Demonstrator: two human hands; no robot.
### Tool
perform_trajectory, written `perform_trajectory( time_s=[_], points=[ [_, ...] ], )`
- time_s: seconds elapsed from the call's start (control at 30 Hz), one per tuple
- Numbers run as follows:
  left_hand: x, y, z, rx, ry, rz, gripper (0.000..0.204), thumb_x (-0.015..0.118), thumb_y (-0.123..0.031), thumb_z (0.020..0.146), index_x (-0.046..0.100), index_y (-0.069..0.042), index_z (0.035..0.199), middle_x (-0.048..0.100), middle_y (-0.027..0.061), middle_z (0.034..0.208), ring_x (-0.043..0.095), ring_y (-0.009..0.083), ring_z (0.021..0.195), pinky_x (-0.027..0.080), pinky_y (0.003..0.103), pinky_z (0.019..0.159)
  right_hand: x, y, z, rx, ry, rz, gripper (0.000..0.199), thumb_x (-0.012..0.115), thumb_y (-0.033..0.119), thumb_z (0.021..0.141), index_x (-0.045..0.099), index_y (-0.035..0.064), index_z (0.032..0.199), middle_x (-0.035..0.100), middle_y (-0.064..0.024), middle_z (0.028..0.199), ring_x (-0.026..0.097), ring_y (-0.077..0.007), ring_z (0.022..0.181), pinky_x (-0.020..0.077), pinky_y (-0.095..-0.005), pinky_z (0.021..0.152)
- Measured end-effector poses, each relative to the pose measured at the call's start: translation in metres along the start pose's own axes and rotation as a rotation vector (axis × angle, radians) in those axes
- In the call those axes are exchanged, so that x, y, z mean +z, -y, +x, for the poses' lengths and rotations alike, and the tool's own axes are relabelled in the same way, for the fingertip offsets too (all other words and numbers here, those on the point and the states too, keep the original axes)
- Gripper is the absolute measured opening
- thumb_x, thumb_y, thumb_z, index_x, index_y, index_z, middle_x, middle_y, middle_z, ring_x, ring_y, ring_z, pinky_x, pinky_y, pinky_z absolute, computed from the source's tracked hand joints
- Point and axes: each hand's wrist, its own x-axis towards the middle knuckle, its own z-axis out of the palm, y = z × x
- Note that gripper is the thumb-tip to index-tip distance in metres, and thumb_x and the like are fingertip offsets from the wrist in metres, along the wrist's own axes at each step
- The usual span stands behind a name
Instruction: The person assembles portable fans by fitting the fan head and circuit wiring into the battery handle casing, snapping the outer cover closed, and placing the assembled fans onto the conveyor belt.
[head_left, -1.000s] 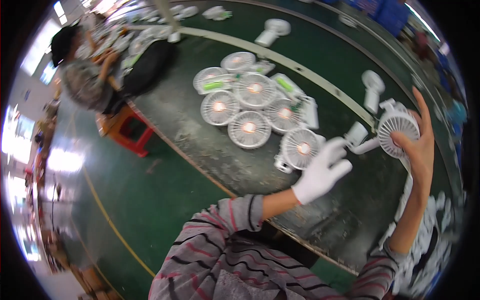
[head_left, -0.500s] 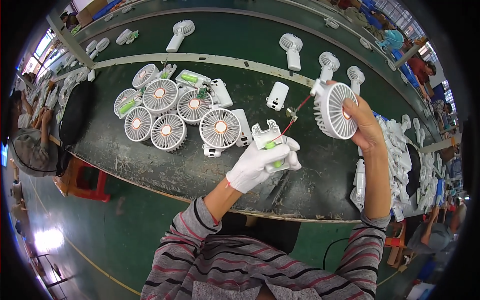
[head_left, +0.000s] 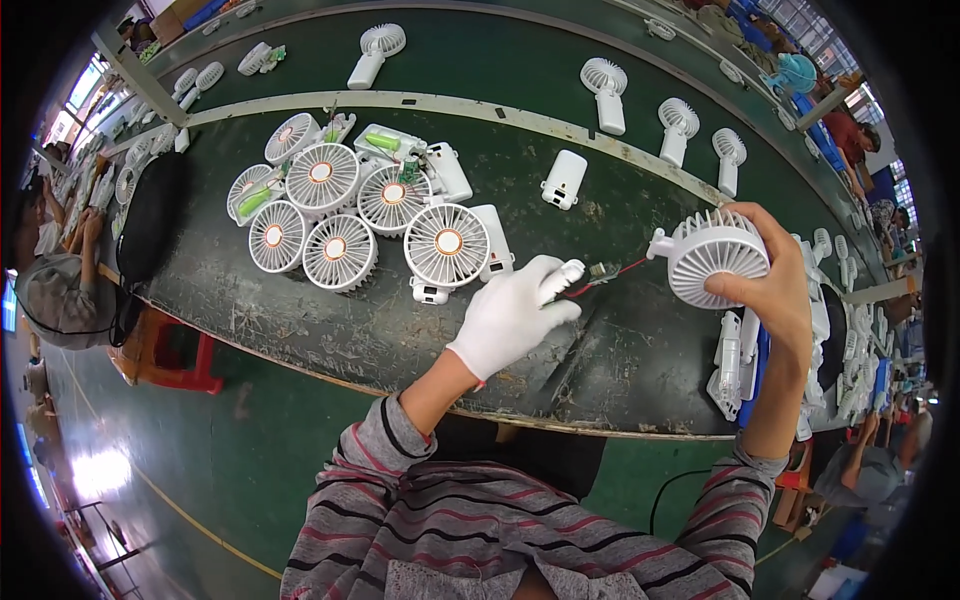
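Observation:
My right hand [head_left: 778,283], bare, grips a white fan head [head_left: 718,262] by its rim, thumb on the front grille. A red wire [head_left: 632,267] runs from the neck of this fan head to a small circuit board [head_left: 601,272] hanging in the air. The wire continues to my left hand [head_left: 508,318], which wears a white glove. Its fingers are closed round a white fan handle shell [head_left: 562,278], mostly hidden behind the glove. Just left of that hand lies a cluster of white fans, the nearest being a fan [head_left: 447,243] with an orange-ringed centre.
A white handle cover [head_left: 565,180] lies alone on the dark bench [head_left: 330,340]. White fan parts [head_left: 730,365] are heaped by my right forearm. Assembled fans [head_left: 606,95] lie on the green belt [head_left: 480,60] beyond a pale rail [head_left: 480,110]. A red stool [head_left: 180,355] stands at left; co-workers sit either side.
My right hand has moved right and down, turning the fan head so its neck points left. My left hand has rolled over, hiding the handle shell and the green battery seen earlier.

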Motion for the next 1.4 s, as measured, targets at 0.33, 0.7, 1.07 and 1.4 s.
perform_trajectory(
  time_s=[0.33,0.7,1.07,1.4],
  points=[
    [-0.005,0.001,0.008,-0.387,0.020,-1.279,0.009,0.058,-0.014,0.084,0.057,-0.005,0.087,0.043,-0.0066,0.060,0.034,0.0023,0.042,0.022,0.020,0.039,0.051,0.020,-0.032,-0.508,0.037,0.418,0.079,0.089,0.004,0.050,0.045,-0.0005,0.115,0.057,-0.0190,0.106,0.057,-0.0254,0.101,0.0480,-0.0368,0.087],
    [-0.005,-0.024,-0.016,-0.432,0.327,-1.250,0.030,0.049,-0.002,0.077,0.049,0.001,0.107,0.061,0.0119,0.080,0.055,0.0124,0.051,0.040,0.023,0.041,0.070,-0.009,0.013,-0.116,-0.126,0.391,0.048,0.066,0.023,0.075,0.056,0.0025,0.118,0.062,-0.0061,0.100,0.058,-0.0112,0.089,0.0443,-0.0243,0.081],
    [-0.005,-0.038,-0.025,-0.284,0.398,-1.189,0.036,0.045,-0.003,0.082,0.038,-0.002,0.117,0.062,0.0179,0.087,0.060,0.0179,0.052,0.047,0.027,0.041,0.073,-0.024,0.040,0.010,0.159,0.351,0.041,0.072,0.020,0.074,0.061,0.0041,0.111,0.065,-0.0046,0.092,0.060,-0.0095,0.082,0.0482,-0.0241,0.075],
    [0.005,-0.019,-0.014,-0.370,0.389,-1.112,0.035,0.045,-0.030,0.096,0.057,0.002,0.102,0.065,0.0133,0.097,0.062,0.0120,0.074,0.050,0.026,0.068,0.083,-0.015,0.055,0.039,0.394,0.248,0.040,0.072,0.019,0.075,0.061,0.0036,0.111,0.064,-0.0038,0.097,0.058,-0.0093,0.087,0.0466,-0.0246,0.080]
  ],
)
